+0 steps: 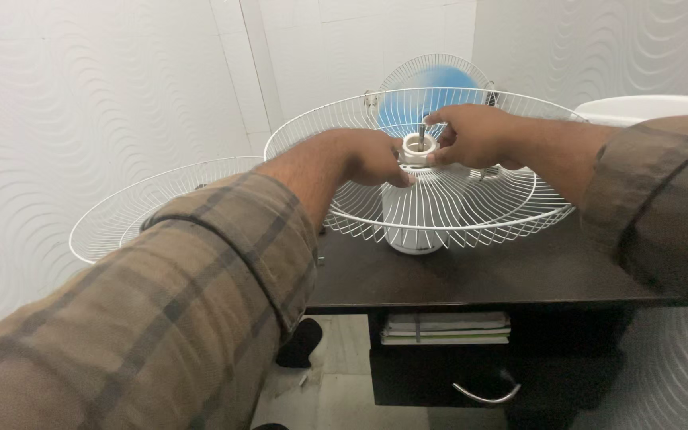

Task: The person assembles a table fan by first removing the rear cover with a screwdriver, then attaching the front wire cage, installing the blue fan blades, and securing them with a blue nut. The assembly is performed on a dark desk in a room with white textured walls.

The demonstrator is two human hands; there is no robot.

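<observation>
A white fan motor (412,227) stands on a dark desk (471,275) with a white wire guard (471,215) seated over it like a bowl. At the guard's centre a white plastic ring nut (418,146) sits around the metal shaft (422,131). My left hand (368,157) grips the ring nut from the left. My right hand (471,135) pinches it from the right, fingertips at the shaft. Both sleeves are brown plaid.
A second white wire guard (133,207) leans at the left, overhanging the desk edge. A blue fan blade in another guard (431,87) stands behind. A white plastic chair back (654,107) shows at right. Below the desktop are stacked papers (446,326) and a drawer handle (486,393).
</observation>
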